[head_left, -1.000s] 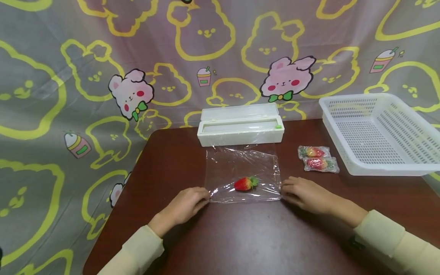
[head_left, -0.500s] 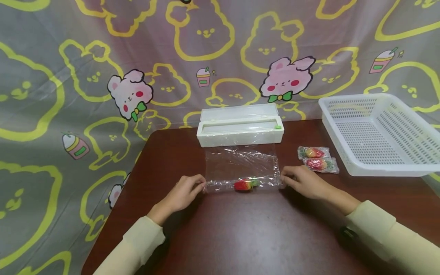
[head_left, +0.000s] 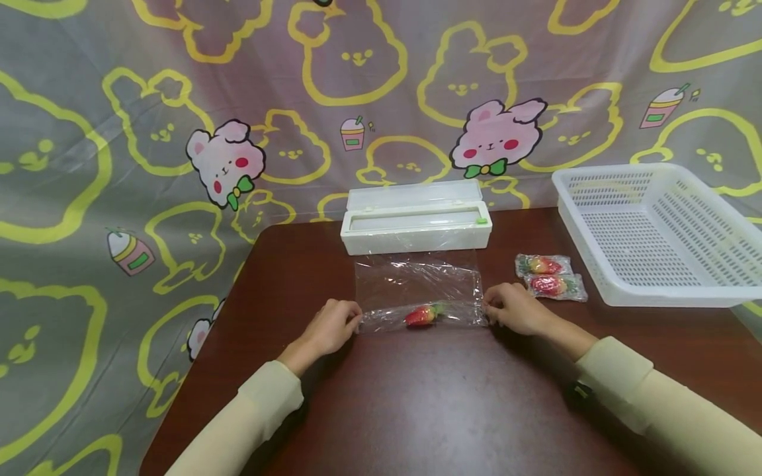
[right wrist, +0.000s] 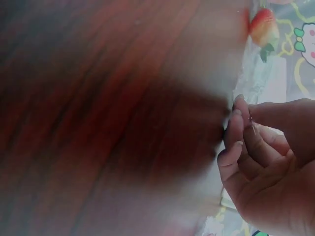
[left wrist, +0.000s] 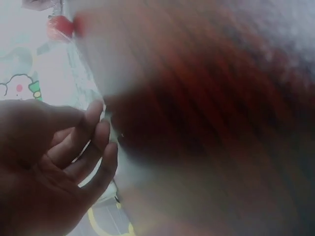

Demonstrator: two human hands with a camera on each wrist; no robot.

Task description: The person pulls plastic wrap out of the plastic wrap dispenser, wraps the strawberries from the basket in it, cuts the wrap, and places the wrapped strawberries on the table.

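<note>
A grey curtain (head_left: pixel 381 79) printed with yellow bear outlines, pink rabbits and drink cups hangs behind a dark reddish-brown tabletop (head_left: pixel 417 410), its folds running down past the far edge beyond both hands. A person in pale rolled sleeves (head_left: pixel 238 423) reaches in over the near side. The hands stand well apart, one at each near corner of a sheet of clear film (head_left: pixel 411 281). The left hand (head_left: pixel 333 324) pinches the left corner between thumb and fingertips, the other fingers loosely bent; the right hand (head_left: pixel 516 309) pinches the right corner between thumb and forefinger, its remaining fingers curled in.

Midway between the hands lies a red strawberry (head_left: pixel 420 315), its green leaves turned toward the right hand and its tip toward the left. It sits within the glossy, creased near strip of the film, where the sheet seems doubled; how fully it is covered is hard to tell. Beyond the hands, the film runs back to a long white box (head_left: pixel 417 239) with its lid (head_left: pixel 415 194) raised and a green slider (head_left: pixel 481 221) at the right-hand end. Just past the right hand lie two wrapped strawberries (head_left: pixel 556 286), side by side. Further to that hand's right stands a white slotted basket (head_left: pixel 673 297).
</note>
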